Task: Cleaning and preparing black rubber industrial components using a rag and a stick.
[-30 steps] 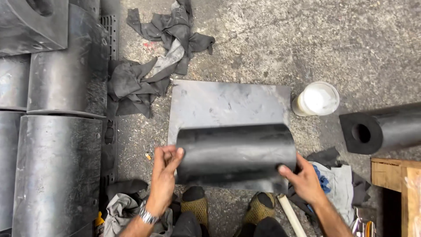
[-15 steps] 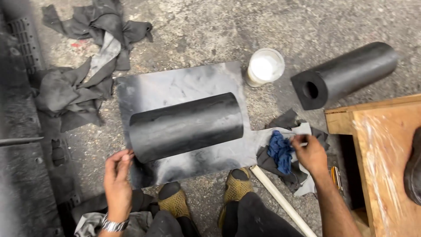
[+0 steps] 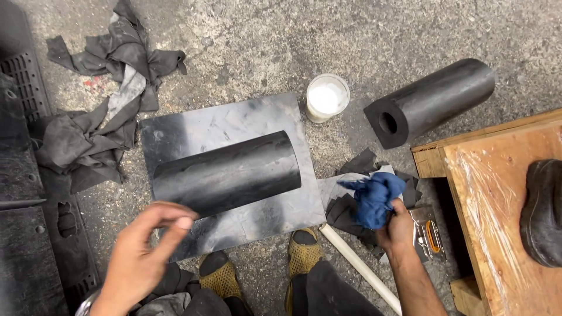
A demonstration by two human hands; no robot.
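The right hand [image 3: 397,229] is closed around a crumpled blue rag [image 3: 373,198], lifting it just above a pile of dark scraps [image 3: 351,196] on the concrete floor [image 3: 363,41], right of a grey sheet [image 3: 234,126]. The left hand [image 3: 137,257] hangs loosely open and holds nothing, its fingertips near the lower left end of the black half-pipe [image 3: 228,174] lying on that sheet. Beyond the sheet stand a white cup [image 3: 326,97] and a black roll [image 3: 430,102], with a stapler [image 3: 427,233] beside the right hand.
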